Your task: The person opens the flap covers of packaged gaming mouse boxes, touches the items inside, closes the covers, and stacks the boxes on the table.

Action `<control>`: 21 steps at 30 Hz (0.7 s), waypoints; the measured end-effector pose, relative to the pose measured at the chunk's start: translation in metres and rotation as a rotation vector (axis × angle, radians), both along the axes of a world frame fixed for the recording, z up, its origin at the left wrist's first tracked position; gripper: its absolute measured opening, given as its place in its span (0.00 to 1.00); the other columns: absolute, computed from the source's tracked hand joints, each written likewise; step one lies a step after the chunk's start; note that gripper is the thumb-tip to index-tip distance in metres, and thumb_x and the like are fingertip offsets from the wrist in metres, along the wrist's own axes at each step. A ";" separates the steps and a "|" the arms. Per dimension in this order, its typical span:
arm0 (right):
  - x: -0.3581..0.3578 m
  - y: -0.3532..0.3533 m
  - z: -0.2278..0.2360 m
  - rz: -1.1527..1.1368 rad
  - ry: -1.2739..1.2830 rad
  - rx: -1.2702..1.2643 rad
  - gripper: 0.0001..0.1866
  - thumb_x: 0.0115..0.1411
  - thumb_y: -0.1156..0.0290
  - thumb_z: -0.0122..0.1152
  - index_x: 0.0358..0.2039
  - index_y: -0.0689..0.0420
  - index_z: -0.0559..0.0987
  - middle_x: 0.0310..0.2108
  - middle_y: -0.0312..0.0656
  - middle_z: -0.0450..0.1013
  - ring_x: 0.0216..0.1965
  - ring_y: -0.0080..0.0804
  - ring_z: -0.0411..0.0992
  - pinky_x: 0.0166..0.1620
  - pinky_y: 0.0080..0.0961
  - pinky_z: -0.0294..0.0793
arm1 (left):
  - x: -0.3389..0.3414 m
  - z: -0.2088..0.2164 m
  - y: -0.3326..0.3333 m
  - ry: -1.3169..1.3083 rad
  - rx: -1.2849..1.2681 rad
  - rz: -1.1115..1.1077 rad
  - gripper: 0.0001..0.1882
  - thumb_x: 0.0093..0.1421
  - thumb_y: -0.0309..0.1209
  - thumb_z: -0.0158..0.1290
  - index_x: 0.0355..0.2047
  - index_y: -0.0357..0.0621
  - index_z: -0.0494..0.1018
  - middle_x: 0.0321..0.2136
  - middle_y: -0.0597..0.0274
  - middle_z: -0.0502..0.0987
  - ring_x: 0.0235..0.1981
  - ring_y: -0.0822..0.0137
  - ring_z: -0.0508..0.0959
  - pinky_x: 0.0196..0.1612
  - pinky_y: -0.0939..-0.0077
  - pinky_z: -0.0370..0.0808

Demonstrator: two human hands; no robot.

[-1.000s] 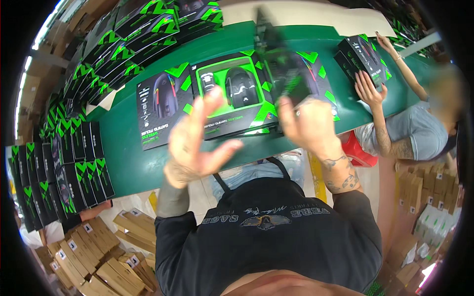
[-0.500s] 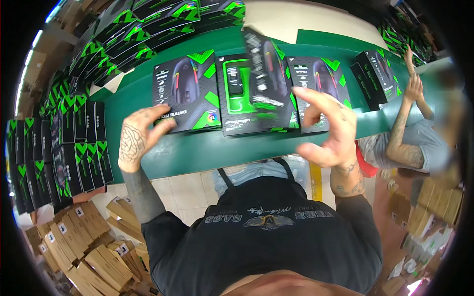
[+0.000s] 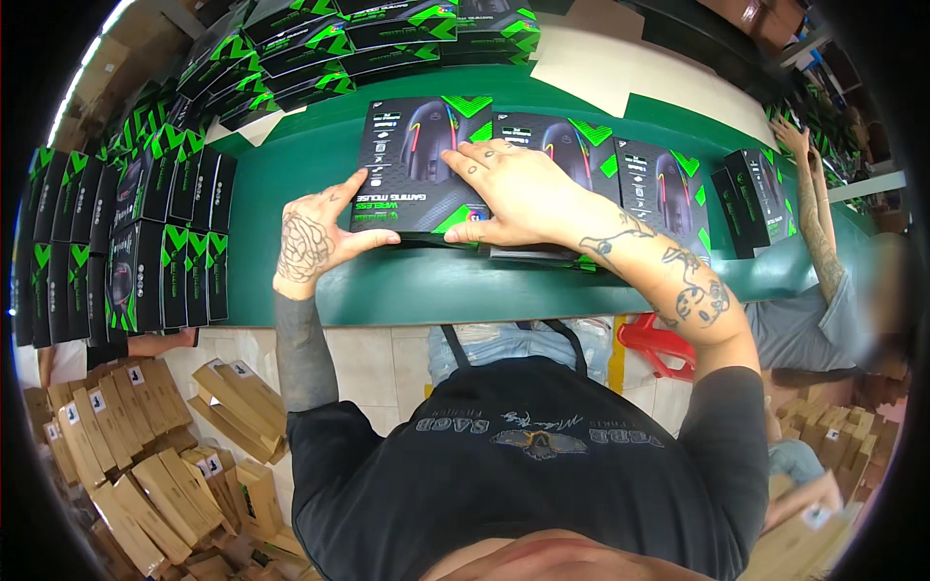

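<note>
Both hands are on a black and green gaming mouse box [image 3: 392,160] that lies flat on the table, its cover shut. My left hand [image 3: 315,237] holds the box's near left corner, thumb along the front edge and fingers at the left side. Across the right part of the same box lies my right hand [image 3: 523,194], fingers on the cover and thumb at the near edge. A second mouse box [image 3: 567,155] lies beside it to the right, partly under my right wrist. Farther right is a third such box [image 3: 668,189], partly covered by my forearm.
Similar boxes are stacked at the left [image 3: 160,261] and far left [image 3: 329,44] of the green table [image 3: 291,194]. Another box [image 3: 746,203] stands at the right, near a co-worker's arms [image 3: 814,194]. Brown cartons [image 3: 145,484] lie on the floor, and a red stool [image 3: 659,344] stands beneath the table.
The middle box's raised cover has come down over its green inside. My right hand has moved left onto the leftmost box, which my left hand also grips. The whole view has shifted somewhat.
</note>
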State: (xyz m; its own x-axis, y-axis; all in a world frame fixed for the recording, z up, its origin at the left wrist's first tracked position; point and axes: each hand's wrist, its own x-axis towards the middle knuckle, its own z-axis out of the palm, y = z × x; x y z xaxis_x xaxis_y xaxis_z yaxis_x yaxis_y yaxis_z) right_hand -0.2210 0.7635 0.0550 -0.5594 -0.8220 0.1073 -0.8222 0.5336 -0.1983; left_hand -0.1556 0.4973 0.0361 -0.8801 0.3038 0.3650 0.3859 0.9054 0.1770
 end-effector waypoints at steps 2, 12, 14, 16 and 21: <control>0.002 -0.007 0.007 -0.018 0.009 0.032 0.46 0.50 0.38 0.56 0.56 0.65 0.63 0.54 0.58 0.63 0.56 0.52 0.62 0.58 0.39 0.63 | 0.007 -0.008 0.003 0.219 -0.090 0.056 0.38 0.35 0.56 0.65 0.42 0.43 0.74 0.27 0.62 0.79 0.27 0.63 0.79 0.30 0.75 0.74; 0.031 0.006 0.016 -0.058 0.166 -0.328 0.24 0.51 0.73 0.57 0.47 0.73 0.66 0.13 0.46 0.70 0.13 0.43 0.71 0.19 0.34 0.71 | 0.020 -0.014 0.054 0.431 0.705 -0.223 0.41 0.48 0.36 0.64 0.58 0.34 0.57 0.42 0.51 0.77 0.43 0.59 0.78 0.47 0.67 0.72; 0.027 0.018 0.019 -0.232 0.106 -0.461 0.13 0.54 0.74 0.54 0.37 0.70 0.66 0.14 0.45 0.72 0.14 0.39 0.73 0.19 0.29 0.73 | 0.023 -0.018 0.043 0.381 0.872 -0.080 0.33 0.52 0.32 0.61 0.55 0.34 0.61 0.42 0.50 0.77 0.42 0.61 0.78 0.47 0.70 0.71; 0.025 0.024 0.029 -0.349 -0.145 -0.678 0.13 0.57 0.76 0.52 0.40 0.69 0.65 0.17 0.45 0.76 0.18 0.31 0.76 0.22 0.22 0.74 | 0.023 -0.028 0.026 0.356 1.021 0.108 0.25 0.56 0.31 0.56 0.52 0.34 0.64 0.42 0.52 0.77 0.41 0.63 0.77 0.48 0.72 0.71; 0.048 0.030 0.033 -0.391 -0.254 -0.633 0.20 0.58 0.74 0.54 0.49 0.67 0.64 0.18 0.46 0.75 0.21 0.33 0.77 0.27 0.23 0.76 | 0.022 -0.035 0.008 0.065 1.036 0.210 0.24 0.63 0.35 0.49 0.55 0.35 0.63 0.51 0.47 0.70 0.53 0.61 0.70 0.54 0.72 0.66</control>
